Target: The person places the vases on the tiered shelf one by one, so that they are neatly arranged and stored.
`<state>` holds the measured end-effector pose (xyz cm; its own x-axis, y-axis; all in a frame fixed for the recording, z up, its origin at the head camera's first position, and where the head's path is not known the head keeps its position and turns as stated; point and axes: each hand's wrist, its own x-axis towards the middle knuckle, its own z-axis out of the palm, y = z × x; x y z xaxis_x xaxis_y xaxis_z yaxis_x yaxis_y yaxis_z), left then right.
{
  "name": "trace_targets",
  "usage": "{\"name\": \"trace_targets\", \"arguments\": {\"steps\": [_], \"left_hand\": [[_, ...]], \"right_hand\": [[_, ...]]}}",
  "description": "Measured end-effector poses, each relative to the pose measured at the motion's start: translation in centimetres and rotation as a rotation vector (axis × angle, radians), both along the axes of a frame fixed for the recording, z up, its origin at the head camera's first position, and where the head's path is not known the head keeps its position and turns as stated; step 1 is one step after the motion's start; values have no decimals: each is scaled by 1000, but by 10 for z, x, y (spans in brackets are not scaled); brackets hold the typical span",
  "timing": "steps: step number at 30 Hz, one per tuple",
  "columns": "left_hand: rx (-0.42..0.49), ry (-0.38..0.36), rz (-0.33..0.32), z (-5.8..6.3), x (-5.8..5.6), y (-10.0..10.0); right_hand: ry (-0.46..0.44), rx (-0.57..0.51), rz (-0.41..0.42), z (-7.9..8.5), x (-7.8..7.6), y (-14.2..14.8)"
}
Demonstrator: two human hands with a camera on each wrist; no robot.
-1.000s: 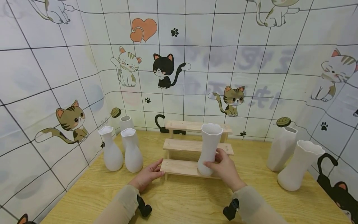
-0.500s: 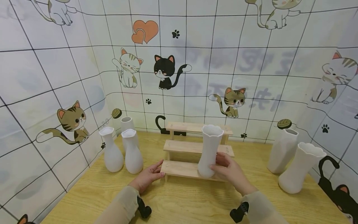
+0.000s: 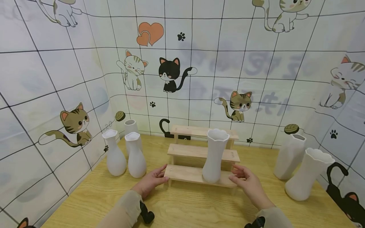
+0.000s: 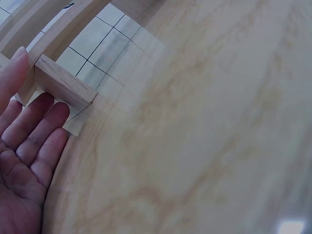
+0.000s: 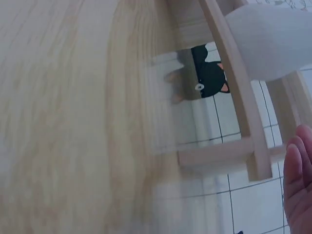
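In the head view, a white vase (image 3: 215,155) with a scalloped rim stands upright on the lowest step of a three-tier wooden display stand (image 3: 182,174). At that step's left end is my left hand (image 3: 151,182), its fingertips right at the wood. The left wrist view shows this hand (image 4: 29,141) with fingers extended beside the stand's leg (image 4: 66,83) and the thumb near the step's edge. My right hand (image 3: 249,183) is apart from the vase, near the right end of the step, thumb and fingers spread around nothing. Only its fingers (image 5: 295,170) show in the right wrist view.
Several white vases (image 3: 137,158) stand on the wooden table (image 3: 188,209) left of the stand. To the right are an angular white vase (image 3: 289,158) and a scalloped one (image 3: 306,177). A tiled wall covering with cartoon cats (image 3: 169,74) encloses the back and sides.
My right hand has let go of the vase and moved right, toward the step's end. The vase stays on the lowest step. My left hand has kept its place.
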<state>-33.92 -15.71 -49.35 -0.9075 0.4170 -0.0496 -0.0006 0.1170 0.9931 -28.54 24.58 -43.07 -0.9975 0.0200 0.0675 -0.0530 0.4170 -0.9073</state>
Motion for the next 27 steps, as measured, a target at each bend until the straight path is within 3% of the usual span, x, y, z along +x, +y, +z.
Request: {"name": "trace_targets", "arguments": {"steps": [7, 14, 19, 25, 27], "left_hand": [[-3, 5, 5, -1, 0, 1], [21, -1, -18, -2, -1, -1], [48, 10, -27, -5, -1, -4], [78, 14, 10, 6, 4, -5], [46, 37, 7, 13, 8, -6]], "right_hand": [[-27, 68, -51, -13, 1, 14], [-146, -51, 42, -28, -5, 28], [-187, -57, 89, -34, -10, 32], [-183, -18, 94, -36, -13, 32], [-175, -8, 94, -37, -13, 32]]}}
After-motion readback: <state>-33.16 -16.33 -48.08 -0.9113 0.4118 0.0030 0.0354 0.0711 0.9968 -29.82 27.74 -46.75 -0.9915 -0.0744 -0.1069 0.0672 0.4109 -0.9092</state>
